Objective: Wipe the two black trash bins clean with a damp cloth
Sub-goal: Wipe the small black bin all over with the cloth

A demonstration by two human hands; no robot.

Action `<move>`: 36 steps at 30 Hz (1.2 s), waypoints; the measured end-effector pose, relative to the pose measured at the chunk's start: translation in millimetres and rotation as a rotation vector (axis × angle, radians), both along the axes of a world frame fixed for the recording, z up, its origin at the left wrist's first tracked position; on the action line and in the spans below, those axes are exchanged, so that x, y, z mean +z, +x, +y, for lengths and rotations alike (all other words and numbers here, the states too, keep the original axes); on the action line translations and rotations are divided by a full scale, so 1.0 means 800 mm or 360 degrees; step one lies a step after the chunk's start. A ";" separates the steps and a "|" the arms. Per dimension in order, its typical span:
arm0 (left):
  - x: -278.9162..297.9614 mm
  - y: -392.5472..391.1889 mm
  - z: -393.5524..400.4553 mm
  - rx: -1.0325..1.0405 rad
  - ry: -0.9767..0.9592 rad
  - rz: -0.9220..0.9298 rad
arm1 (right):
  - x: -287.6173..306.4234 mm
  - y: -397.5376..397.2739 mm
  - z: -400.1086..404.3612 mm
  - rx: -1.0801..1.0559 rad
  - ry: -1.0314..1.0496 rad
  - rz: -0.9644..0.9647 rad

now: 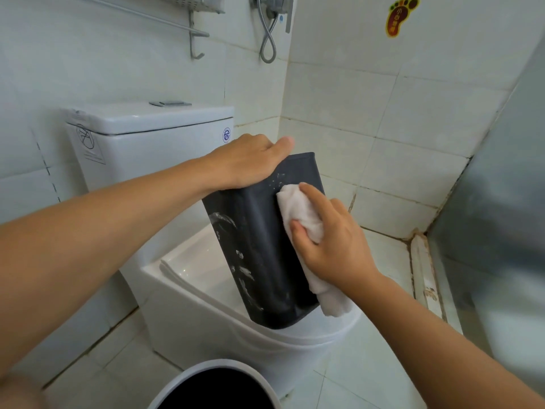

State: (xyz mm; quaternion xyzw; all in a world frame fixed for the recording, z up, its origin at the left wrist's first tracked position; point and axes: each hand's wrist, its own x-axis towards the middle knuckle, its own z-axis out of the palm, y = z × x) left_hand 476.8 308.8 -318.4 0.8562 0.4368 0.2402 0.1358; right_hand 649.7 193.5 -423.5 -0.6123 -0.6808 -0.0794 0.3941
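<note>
A black rectangular trash bin [262,246] stands upside down and tilted on the toilet bowl rim, with white smears and water drops on its sides. My left hand [250,160] grips its upturned base from the left. My right hand [327,240] presses a bunched white cloth [300,214] against the bin's right face; the cloth's tail hangs down to the bowl rim. A second bin [218,388], round with a pale rim and a dark inside, stands on the floor at the bottom edge, partly cut off.
The white toilet [182,293] with its cistern [153,137] fills the middle left. Tiled walls close in behind and to the right, with a shower hose [268,39] and a metal rack [194,31] above. A grey panel [495,202] stands at right. The floor is tiled.
</note>
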 end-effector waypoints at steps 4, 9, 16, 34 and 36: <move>-0.001 -0.003 0.001 -0.0013 -0.0104 -0.0005 | 0.017 0.012 0.028 -0.0166 -0.0036 0.0192; 0.002 -0.004 -0.003 -0.0073 -0.0250 -0.0131 | 0.036 0.005 0.040 -0.0172 -0.0018 0.0190; 0.006 -0.008 -0.010 -0.0072 -0.0401 -0.0280 | 0.046 -0.021 0.018 0.0163 0.0019 -0.0254; 0.011 0.002 -0.010 -0.0067 -0.0440 -0.0285 | 0.061 -0.032 0.016 -0.0031 0.0022 -0.0219; 0.011 -0.001 -0.010 -0.0042 -0.0423 -0.0318 | 0.055 -0.043 0.004 0.0214 -0.0017 -0.0313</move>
